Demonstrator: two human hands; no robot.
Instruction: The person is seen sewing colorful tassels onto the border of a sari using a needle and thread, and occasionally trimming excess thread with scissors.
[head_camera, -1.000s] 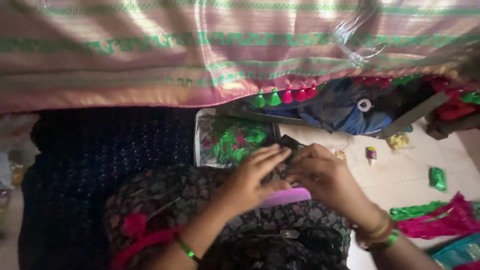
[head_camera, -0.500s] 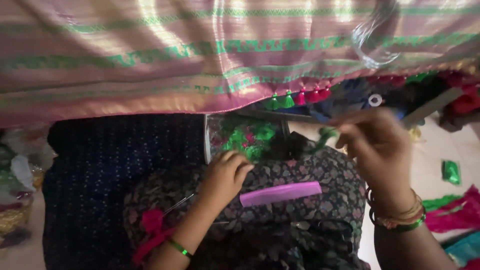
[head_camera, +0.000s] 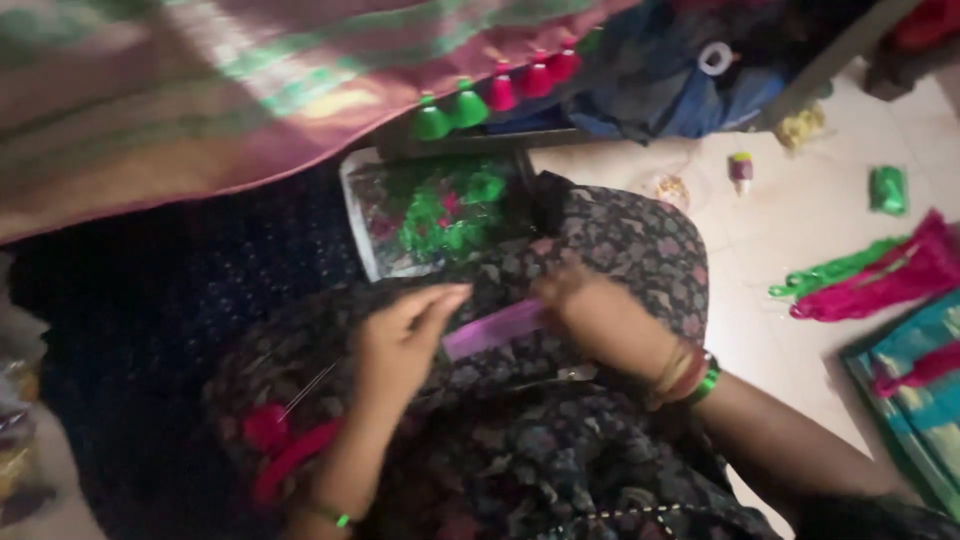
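The right hand (head_camera: 600, 320) lies low on the patterned lap cloth (head_camera: 560, 440), fingers curled in over the near end of a purple comb (head_camera: 495, 328); the blur hides whether they actually pinch it or only rest on it, so its grip cannot be told. The comb's long axis runs from that hand down and away towards the left hand (head_camera: 400, 345), slightly tilted, with its higher end at the right hand. The left hand is half open, fingers stretched and loosely together, their tips reaching the comb's lower end; it touches or nearly touches it but does not close round it. So the comb sits between the two hands, the right one nearer and over its end, the left one meeting it from the other side. Behind the left wrist lie a red tuft of thread (head_camera: 268, 428) and a thin needle (head_camera: 310, 388), close to the forearm. Beyond both hands, further from the body, a clear packet of green and pink thread (head_camera: 440, 210) rests on the lap's far edge. Above it hangs a pink and green striped cloth (head_camera: 200, 110) edged with green and red tassels (head_camera: 470, 105). Off past the right hand, well apart on the pale floor (head_camera: 800, 230), lie green and pink thread bundles (head_camera: 860, 275) and a small green spool (head_camera: 886, 188)
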